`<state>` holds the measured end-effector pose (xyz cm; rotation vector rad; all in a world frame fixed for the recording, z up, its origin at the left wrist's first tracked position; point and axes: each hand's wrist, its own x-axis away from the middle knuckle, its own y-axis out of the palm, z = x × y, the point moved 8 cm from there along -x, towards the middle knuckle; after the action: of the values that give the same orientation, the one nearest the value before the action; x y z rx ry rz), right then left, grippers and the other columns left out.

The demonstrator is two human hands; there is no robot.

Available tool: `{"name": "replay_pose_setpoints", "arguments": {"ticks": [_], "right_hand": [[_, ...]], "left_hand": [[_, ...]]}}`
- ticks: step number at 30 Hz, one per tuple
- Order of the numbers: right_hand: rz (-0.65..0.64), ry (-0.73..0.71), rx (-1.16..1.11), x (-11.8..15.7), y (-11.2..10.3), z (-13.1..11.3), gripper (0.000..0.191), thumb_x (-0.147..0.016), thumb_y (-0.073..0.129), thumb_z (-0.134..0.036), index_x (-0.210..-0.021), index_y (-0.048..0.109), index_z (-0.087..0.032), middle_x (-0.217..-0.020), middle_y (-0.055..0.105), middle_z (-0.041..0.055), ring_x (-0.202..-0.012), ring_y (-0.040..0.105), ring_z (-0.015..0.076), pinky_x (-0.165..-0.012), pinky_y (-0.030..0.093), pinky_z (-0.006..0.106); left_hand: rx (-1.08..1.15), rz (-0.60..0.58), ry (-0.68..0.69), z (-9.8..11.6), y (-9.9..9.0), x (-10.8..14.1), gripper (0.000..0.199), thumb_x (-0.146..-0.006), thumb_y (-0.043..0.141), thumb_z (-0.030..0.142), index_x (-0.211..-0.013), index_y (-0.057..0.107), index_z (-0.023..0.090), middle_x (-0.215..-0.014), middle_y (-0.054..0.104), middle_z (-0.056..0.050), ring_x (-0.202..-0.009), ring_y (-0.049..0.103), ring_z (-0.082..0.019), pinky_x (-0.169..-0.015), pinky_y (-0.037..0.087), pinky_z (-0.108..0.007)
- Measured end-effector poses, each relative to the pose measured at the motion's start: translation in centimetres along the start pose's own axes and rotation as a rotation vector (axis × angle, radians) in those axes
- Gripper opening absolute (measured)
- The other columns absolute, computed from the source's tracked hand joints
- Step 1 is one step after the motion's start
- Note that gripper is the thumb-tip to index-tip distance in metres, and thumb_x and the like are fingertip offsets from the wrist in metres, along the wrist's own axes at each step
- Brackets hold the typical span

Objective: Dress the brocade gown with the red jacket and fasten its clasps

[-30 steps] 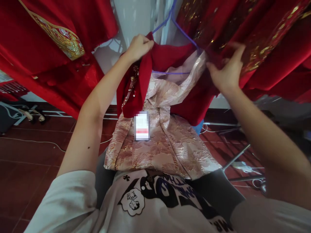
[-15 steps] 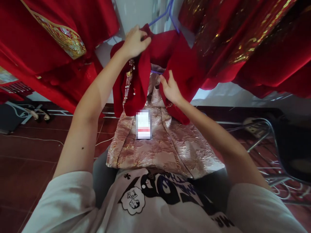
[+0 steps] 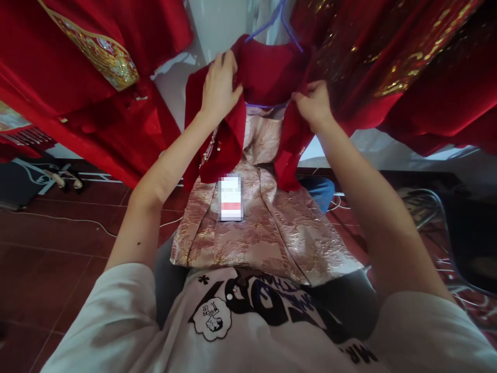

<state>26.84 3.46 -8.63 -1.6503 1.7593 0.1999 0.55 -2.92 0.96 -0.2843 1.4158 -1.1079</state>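
Note:
A red jacket hangs on a purple hanger in front of me. My left hand is closed on its left front edge near the collar. On the opposite front edge, my right hand pinches the cloth close to the hanger's bar. The two fronts are spread apart, and beaded trim shows below my left wrist. A pink-gold brocade garment lies across my lap, its upper part reaching under the jacket. On it rests a phone with a lit, blurred screen.
Red garments with gold decoration hang at the left, and red sequinned cloth hangs at the right. A dark chair with a metal frame stands at the right. Shoes and a white cable lie on the tiled floor.
My right hand has moved right and up along the jacket's front edge, drawing that side outward. My left hand has shifted slightly lower. The jacket's opening is wider and shows more brocade.

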Motion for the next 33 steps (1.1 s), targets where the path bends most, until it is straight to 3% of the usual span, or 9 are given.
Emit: {"name": "replay_pose_setpoints", "arguments": {"ticks": [2,4,10,15,18,21,25,29,33], "right_hand": [[0.195,0.064,0.062,0.0,-0.7,0.1,0.054,-0.089,0.072,-0.071,-0.083,0.036,-0.032,-0.074,0.054,0.0033,-0.090,0.054,0.0277,-0.088,0.052,0.051],[0.270,0.083,0.107,0.3,-0.1,-1.4,0.052,-0.086,0.078,-0.066,-0.084,0.040,-0.031,-0.077,0.059,0.0038,-0.092,0.059,0.0286,-0.089,0.054,0.050],[0.033,0.024,0.071,1.1,4.7,-8.7,0.049,-0.082,0.086,-0.057,-0.085,0.045,-0.030,-0.078,0.064,0.0036,-0.096,0.067,0.0318,-0.083,0.058,0.047],[0.022,0.024,0.057,0.9,3.9,-10.7,0.049,-0.078,0.089,-0.053,-0.079,0.045,-0.029,-0.078,0.063,0.0039,-0.095,0.067,0.0318,-0.078,0.060,0.045],[0.045,0.032,0.021,0.6,3.8,-10.6,0.045,-0.078,0.088,-0.045,-0.078,0.046,-0.029,-0.084,0.065,0.0030,-0.094,0.066,0.0301,-0.079,0.060,0.044],[-0.005,0.084,-0.078,0.5,5.4,-10.5,0.045,-0.077,0.090,-0.042,-0.082,0.046,-0.031,-0.084,0.065,0.0021,-0.090,0.066,0.0286,-0.076,0.060,0.043],[-0.051,0.148,-0.134,1.2,7.4,-11.2,0.054,-0.073,0.095,-0.048,-0.090,0.047,-0.031,-0.077,0.061,0.0011,-0.086,0.068,0.0281,-0.071,0.061,0.043],[-0.066,0.146,-0.123,2.5,8.0,-12.3,0.054,-0.075,0.094,-0.053,-0.104,0.053,-0.034,-0.086,0.066,0.0011,-0.089,0.071,0.0276,-0.081,0.066,0.050],[-0.087,0.131,-0.108,3.5,8.3,-12.4,0.045,-0.084,0.086,-0.058,-0.107,0.056,-0.033,-0.093,0.068,0.0026,-0.090,0.072,0.0262,-0.084,0.069,0.052]], "left_hand": [[0.097,-0.007,-0.004,0.5,0.6,0.2,0.040,-0.098,0.068,-0.001,-0.102,0.041,0.029,-0.111,0.072,-0.007,-0.094,0.064,-0.024,-0.089,0.047,-0.036],[0.179,-0.022,0.052,1.6,1.3,0.3,0.041,-0.097,0.069,0.001,-0.096,0.039,0.030,-0.100,0.072,-0.002,-0.085,0.063,-0.021,-0.085,0.047,-0.034],[0.298,-0.270,0.226,3.9,4.4,0.8,0.037,-0.074,0.068,-0.002,-0.081,0.048,0.029,-0.083,0.071,0.001,-0.082,0.068,-0.025,-0.079,0.051,-0.039],[0.543,-0.310,0.228,1.3,4.4,0.1,0.038,-0.068,0.068,-0.002,-0.083,0.051,0.029,-0.086,0.070,0.004,-0.080,0.066,-0.019,-0.073,0.050,-0.036],[0.467,-0.339,0.190,-1.5,4.7,-1.3,0.037,-0.073,0.076,0.004,-0.079,0.049,0.028,-0.075,0.064,0.007,-0.080,0.055,-0.015,-0.076,0.046,-0.032],[0.364,-0.313,0.130,-4.1,5.0,-2.6,0.035,-0.080,0.081,0.018,-0.077,0.049,0.028,-0.065,0.060,0.009,-0.081,0.047,-0.013,-0.079,0.043,-0.032],[0.399,-0.302,0.060,-4.6,5.3,-1.7,0.025,-0.080,0.081,0.035,-0.074,0.057,0.030,-0.072,0.068,0.004,-0.086,0.060,-0.018,-0.080,0.049,-0.037],[0.505,-0.271,0.030,-2.8,4.6,0.4,0.015,-0.074,0.079,0.029,-0.086,0.069,0.031,-0.092,0.078,-0.004,-0.096,0.073,-0.027,-0.087,0.057,-0.044],[0.558,-0.226,0.042,-2.1,4.1,1.6,0.017,-0.078,0.079,0.028,-0.094,0.072,0.028,-0.095,0.081,-0.006,-0.098,0.076,-0.027,-0.090,0.061,-0.043]]}}
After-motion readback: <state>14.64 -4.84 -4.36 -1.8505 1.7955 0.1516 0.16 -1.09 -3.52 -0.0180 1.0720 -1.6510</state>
